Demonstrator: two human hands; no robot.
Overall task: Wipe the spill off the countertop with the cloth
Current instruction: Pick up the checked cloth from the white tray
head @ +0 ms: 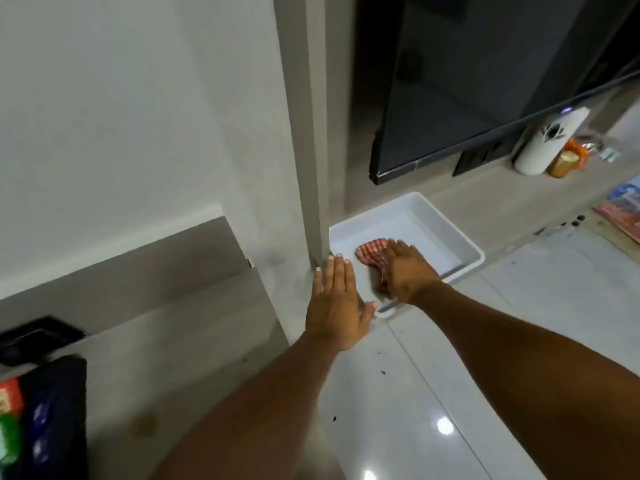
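Note:
A red-and-white checked cloth [370, 252] lies in a shallow white tray [464, 244] on the floor at the foot of a grey pillar. My right hand [407, 268] rests flat on top of the cloth with its fingers stretched out, covering the cloth's near half. My left hand [337, 303] hovers flat and open over the tray's near left corner, holding nothing. A small yellowish-brown spill [143, 424] marks the grey countertop [194, 341] at the lower left, far from both hands.
The grey pillar [304, 133] stands just left of the tray. A black screen [485, 81], a white cylinder [550, 140] and an orange jar [566, 161] sit behind. Magazines [623, 209] lie at right. A dark bag [52, 410] sits on the countertop's left end.

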